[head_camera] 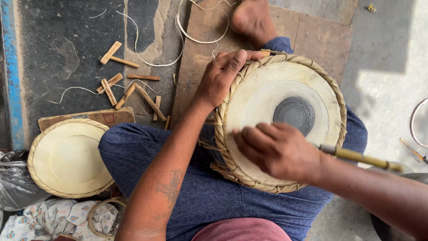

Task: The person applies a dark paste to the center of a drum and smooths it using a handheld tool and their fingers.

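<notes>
Drum: we hold a round hand drum (267, 93) on our lap, its pale skin face up with a dark round patch (294, 115) off centre and a braided rim (221, 134) around it.
Left hand: our left hand (220, 76) is curled over the far-left edge of the drum, fingers wrapped on the braid, thumb lying along the top.
Right hand: our right hand (276, 149) is closed around a yellowish stick-handled tool (361, 157), knuckles resting on the skin near the lower rim; the working tip is hidden under the fingers.
Slip risk: we judge that if the tool skids off the braid, it could gouge or puncture the skin, because the tip works right at the edge.
Grip risk: the drum is steadied only by our knees and one hand, so a hard push could tilt it off the lap.
Finger risk: our left fingers lie on the same rim and could be struck.
Surroundings: a second drumhead (67, 158) lies to the left, with wooden pegs (127, 91) scattered on the floor beyond it.
</notes>
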